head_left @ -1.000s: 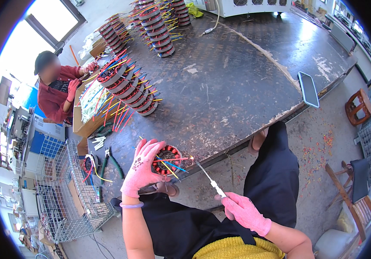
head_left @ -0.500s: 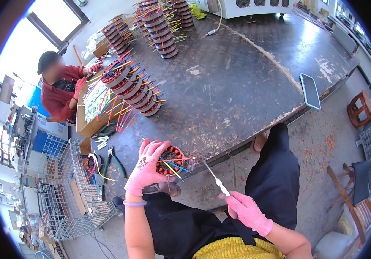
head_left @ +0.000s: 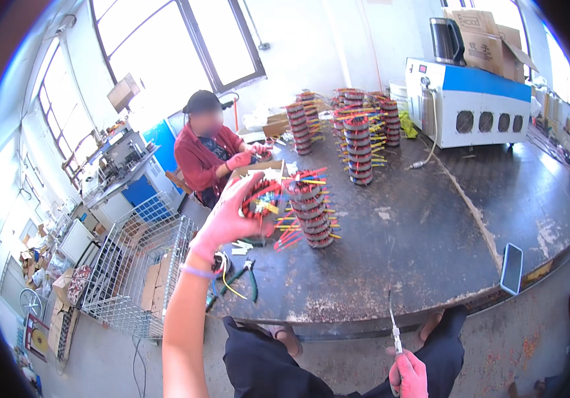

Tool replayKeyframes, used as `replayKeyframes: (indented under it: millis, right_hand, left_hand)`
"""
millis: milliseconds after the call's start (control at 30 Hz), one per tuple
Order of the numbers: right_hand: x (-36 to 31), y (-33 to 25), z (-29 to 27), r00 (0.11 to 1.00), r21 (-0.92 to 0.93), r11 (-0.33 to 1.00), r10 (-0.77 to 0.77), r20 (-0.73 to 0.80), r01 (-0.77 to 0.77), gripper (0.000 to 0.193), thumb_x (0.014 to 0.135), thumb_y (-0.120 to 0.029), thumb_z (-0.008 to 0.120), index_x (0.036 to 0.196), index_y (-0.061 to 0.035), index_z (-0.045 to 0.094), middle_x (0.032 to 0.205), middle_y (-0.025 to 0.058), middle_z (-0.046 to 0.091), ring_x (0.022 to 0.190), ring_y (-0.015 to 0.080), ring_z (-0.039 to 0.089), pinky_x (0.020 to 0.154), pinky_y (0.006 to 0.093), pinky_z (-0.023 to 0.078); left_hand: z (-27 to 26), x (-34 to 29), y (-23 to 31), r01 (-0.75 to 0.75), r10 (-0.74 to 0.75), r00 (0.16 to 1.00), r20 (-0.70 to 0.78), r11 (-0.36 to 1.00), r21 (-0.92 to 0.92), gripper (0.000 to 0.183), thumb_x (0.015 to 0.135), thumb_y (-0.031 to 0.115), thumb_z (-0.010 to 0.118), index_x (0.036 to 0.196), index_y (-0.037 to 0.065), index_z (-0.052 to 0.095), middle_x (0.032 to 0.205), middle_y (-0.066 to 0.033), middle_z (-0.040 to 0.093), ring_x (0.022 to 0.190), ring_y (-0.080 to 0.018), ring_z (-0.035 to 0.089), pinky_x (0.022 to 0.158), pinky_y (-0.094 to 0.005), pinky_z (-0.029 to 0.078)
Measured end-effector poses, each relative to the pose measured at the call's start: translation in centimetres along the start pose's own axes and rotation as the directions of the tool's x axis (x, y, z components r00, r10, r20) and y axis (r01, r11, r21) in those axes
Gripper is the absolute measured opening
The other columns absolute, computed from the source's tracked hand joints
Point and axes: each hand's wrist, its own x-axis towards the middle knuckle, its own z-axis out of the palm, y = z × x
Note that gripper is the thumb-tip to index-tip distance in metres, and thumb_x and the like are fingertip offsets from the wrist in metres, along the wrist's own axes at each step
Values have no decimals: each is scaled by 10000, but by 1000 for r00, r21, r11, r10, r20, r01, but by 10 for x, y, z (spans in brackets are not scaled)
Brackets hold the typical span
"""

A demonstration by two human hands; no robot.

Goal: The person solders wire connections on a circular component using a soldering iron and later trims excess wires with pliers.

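Observation:
My left hand (head_left: 224, 215), in a pink glove, is closed around a motor stator (head_left: 262, 201) with red windings and coloured wire leads. It is raised beside the near stack of stators (head_left: 311, 215), whose red, blue and yellow leads stick out sideways. Whether the held stator touches the stack cannot be told; it is slightly blurred. At the lower right, my right hand (head_left: 409, 377), also gloved in pink, grips a slim tool (head_left: 396, 337) with a pale shaft and a thin metal tip pointing up at the table's front edge.
Green-handled pliers (head_left: 253, 282) and a stator with a white ring of wire (head_left: 221, 263) lie at the table's left edge. More stator stacks (head_left: 359, 152) stand farther back. A phone (head_left: 511, 268) lies at right. A co-worker (head_left: 208, 149) sits across; a wire cart (head_left: 142, 265) stands left.
My left hand has lifted the stator up and away from the table's front edge to beside the near stack. The right hand with the tool has dropped lower. The view has tilted up.

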Motion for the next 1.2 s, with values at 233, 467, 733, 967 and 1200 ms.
replayKeyframes:
  millis: [233,467,733,967,1200]
  right_hand:
    - [7,-20,3,999,13,999,48,-26,-48,316,1052,-303,471,918,-75,644,582,-64,418,478,38,325,439,235,223]
    - [19,-9,-2,991,20,993,116,-65,-115,320,1054,-295,464,805,-110,544,551,-50,423,417,51,352,378,223,251]
    - [33,-17,3,988,74,989,136,-77,-130,313,1055,-286,466,809,-103,529,551,-46,404,421,60,355,382,229,251]
    - [32,-16,3,990,0,994,113,-87,-113,307,1059,-297,458,836,-104,544,561,-52,409,435,51,351,396,225,250]
    - [20,-5,-1,990,-13,990,137,-29,-138,340,1065,-322,447,1138,-59,648,584,-59,420,435,39,335,393,213,251]
  left_hand:
    - [16,90,-35,-4,-14,997,77,974,225,967,682,313,891,1488,41,428,1416,-175,516,1340,-298,463,1141,-400,335]
    - [51,96,-63,52,-85,983,161,979,197,880,688,281,824,1465,60,474,1379,-190,529,1308,-324,487,1119,-412,365]
    - [54,99,-59,-13,-29,984,176,973,232,869,706,297,819,1471,78,471,1348,-185,533,1309,-322,475,1121,-405,352]
    - [56,99,-44,-3,-79,977,198,923,385,1046,590,444,905,1474,113,453,1452,-134,478,1389,-362,359,1189,-453,241]
    - [41,66,-39,-103,96,995,39,874,475,1121,577,466,897,1502,89,389,1509,-190,400,1417,-414,321,1177,-510,265]
